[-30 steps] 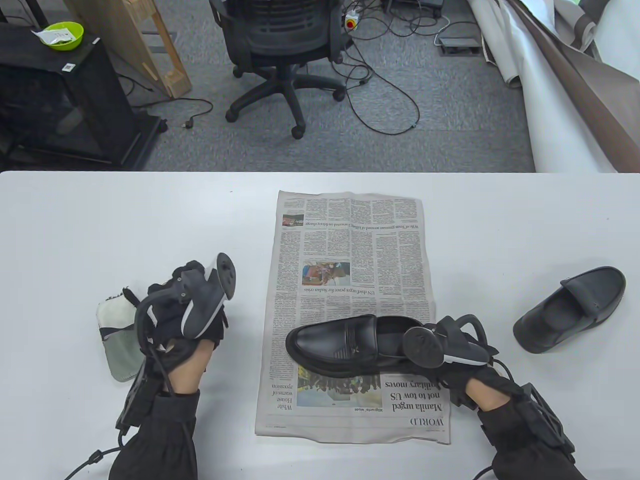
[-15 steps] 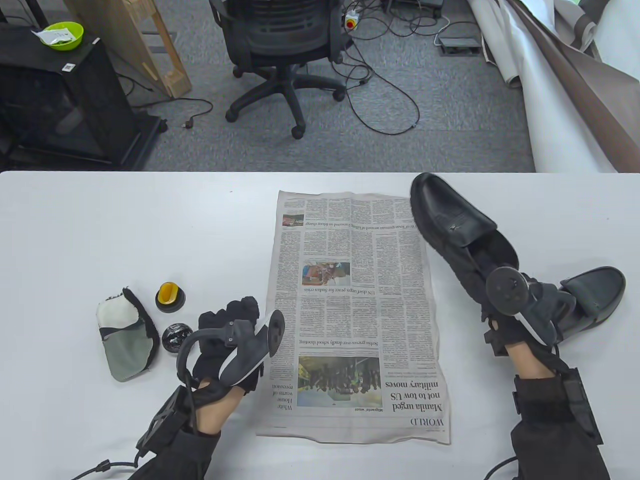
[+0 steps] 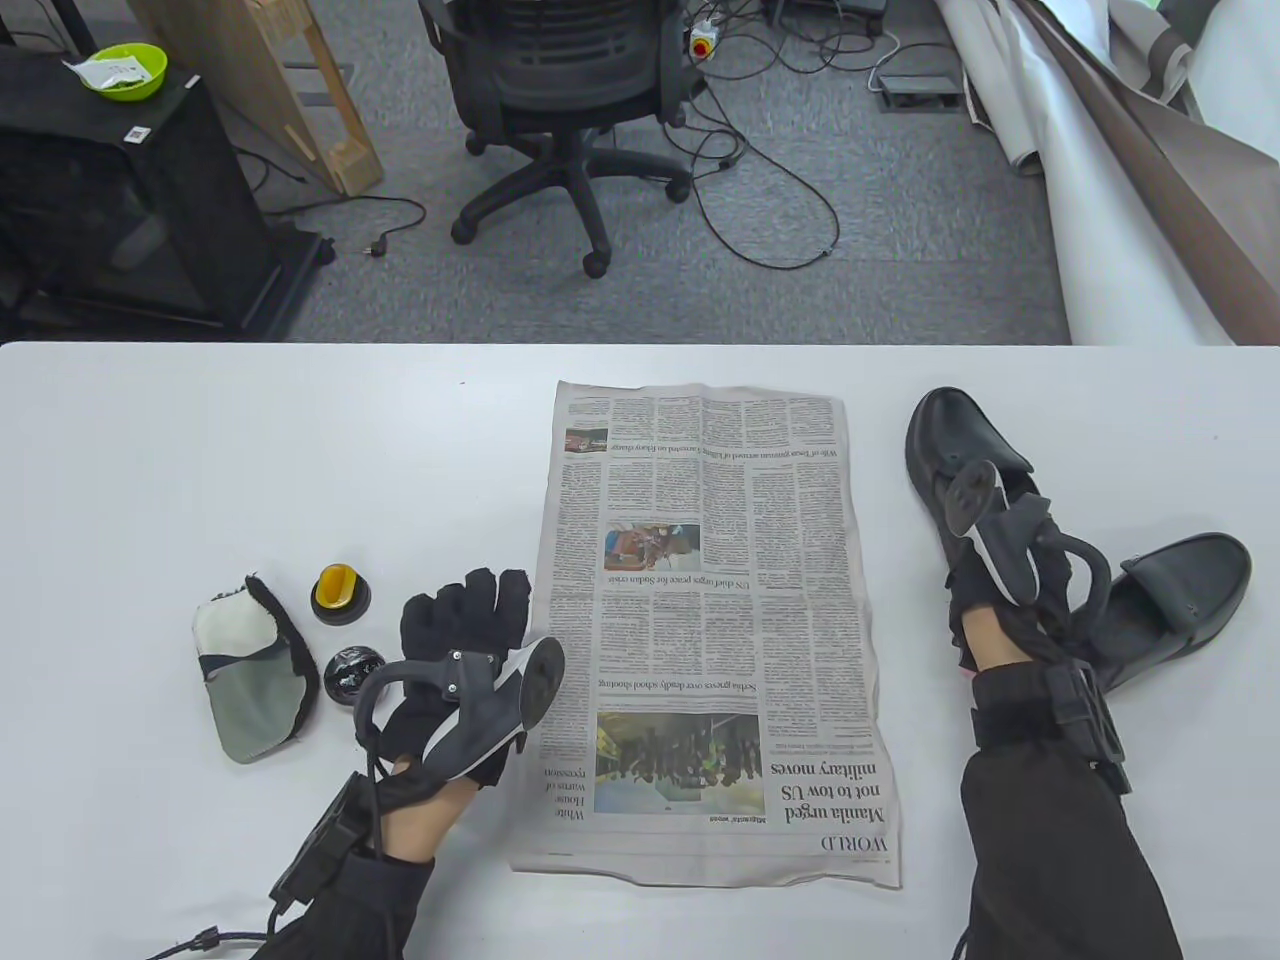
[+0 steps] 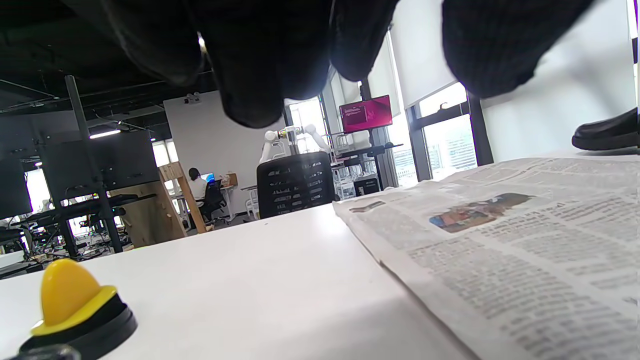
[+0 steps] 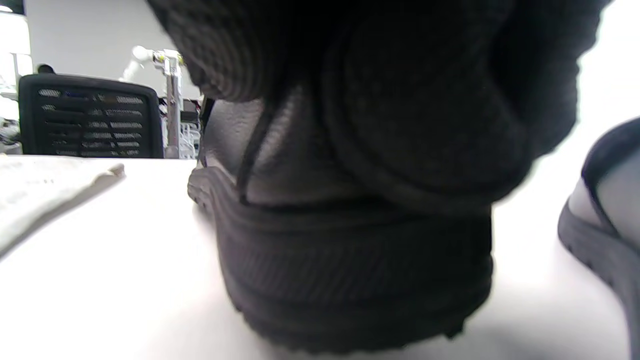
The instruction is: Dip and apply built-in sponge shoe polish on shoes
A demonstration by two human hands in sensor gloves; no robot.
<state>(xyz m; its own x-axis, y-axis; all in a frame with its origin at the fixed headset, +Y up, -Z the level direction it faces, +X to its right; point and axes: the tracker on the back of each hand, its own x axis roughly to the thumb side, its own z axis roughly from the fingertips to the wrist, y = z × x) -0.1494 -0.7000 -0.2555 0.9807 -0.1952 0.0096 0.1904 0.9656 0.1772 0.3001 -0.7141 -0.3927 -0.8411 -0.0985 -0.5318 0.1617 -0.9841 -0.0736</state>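
A black loafer (image 3: 950, 440) stands on the white table just right of the newspaper (image 3: 700, 600), toe pointing away. My right hand (image 3: 972, 580) grips its heel; in the right wrist view the gloved fingers (image 5: 400, 100) wrap over the heel of the loafer (image 5: 350, 260). A second black shoe (image 3: 1170, 600) lies further right, also showing as the second shoe (image 5: 605, 210). My left hand (image 3: 468, 610) lies flat on the table beside the paper's left edge, holding nothing. The yellow sponge applicator lid (image 3: 340, 592) and the open polish tin (image 3: 353, 675) sit left of it.
A grey and white polishing mitt (image 3: 245, 670) lies left of the tin. The applicator lid (image 4: 70, 305) stands upright near the left wrist camera, with the newspaper (image 4: 500, 240) to its right. An office chair (image 3: 570, 90) stands beyond the table's far edge.
My right hand lifted the loafer off the newspaper and brought it down on the table to the paper's right. My left hand left the polish items and flattened beside the paper.
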